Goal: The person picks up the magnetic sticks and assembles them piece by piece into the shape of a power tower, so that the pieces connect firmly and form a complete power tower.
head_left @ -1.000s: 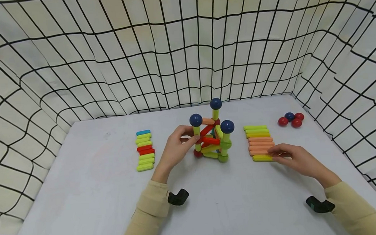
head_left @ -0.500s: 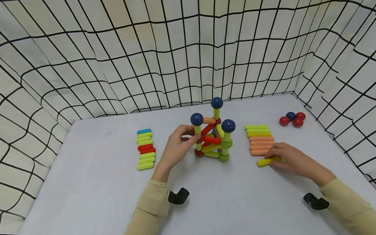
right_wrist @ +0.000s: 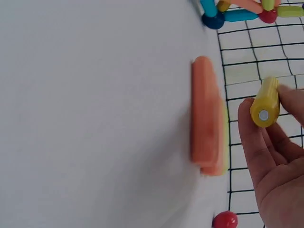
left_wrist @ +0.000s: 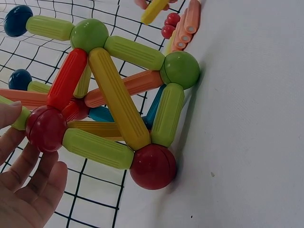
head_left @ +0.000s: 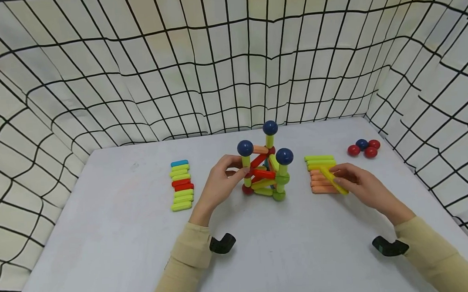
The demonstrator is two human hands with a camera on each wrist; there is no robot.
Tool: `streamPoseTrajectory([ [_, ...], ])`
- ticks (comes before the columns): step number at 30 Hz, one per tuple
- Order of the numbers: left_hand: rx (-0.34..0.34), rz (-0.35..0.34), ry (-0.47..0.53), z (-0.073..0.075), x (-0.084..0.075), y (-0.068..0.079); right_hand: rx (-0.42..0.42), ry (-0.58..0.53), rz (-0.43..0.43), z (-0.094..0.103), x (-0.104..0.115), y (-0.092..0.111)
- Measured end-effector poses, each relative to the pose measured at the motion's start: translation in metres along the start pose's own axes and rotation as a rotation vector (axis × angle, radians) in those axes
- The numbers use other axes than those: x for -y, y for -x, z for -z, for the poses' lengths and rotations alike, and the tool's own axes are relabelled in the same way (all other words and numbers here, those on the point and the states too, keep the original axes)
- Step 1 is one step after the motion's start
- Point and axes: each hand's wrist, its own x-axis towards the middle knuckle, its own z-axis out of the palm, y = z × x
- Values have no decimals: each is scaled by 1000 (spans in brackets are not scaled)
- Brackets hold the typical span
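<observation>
Right of ctr, my R hand (head_left: 364, 187) pinched a yellow rod (head_left: 332, 180), prob. light, stiff, best held mid-length; mid-frame, my L hand (head_left: 222, 181) gripped the rod-and-ball model (head_left: 264, 174), likely easily knocked apart.

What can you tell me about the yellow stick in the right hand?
The yellow stick is a straight, rounded rod, plastic by its look, with a pale grey disc set in the end facing the right wrist camera. The right hand pinches it near one end, and nothing else visibly touches it. It is held off the table, diagonal in the head view, in front of part of the row of orange sticks. Its other end's face is not visible.
</observation>
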Motion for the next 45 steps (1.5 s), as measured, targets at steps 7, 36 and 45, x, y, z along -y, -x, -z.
streamPoseTrajectory([
  [7,-3,6,-1,1,1,1,48,-144,-44,6,20,-16],
  [36,9,-11,-5,0,-1,1,137,-443,124,-24,101,-80],
  [45,8,-8,-12,1,-2,1,141,-458,119,-31,103,-84],
])
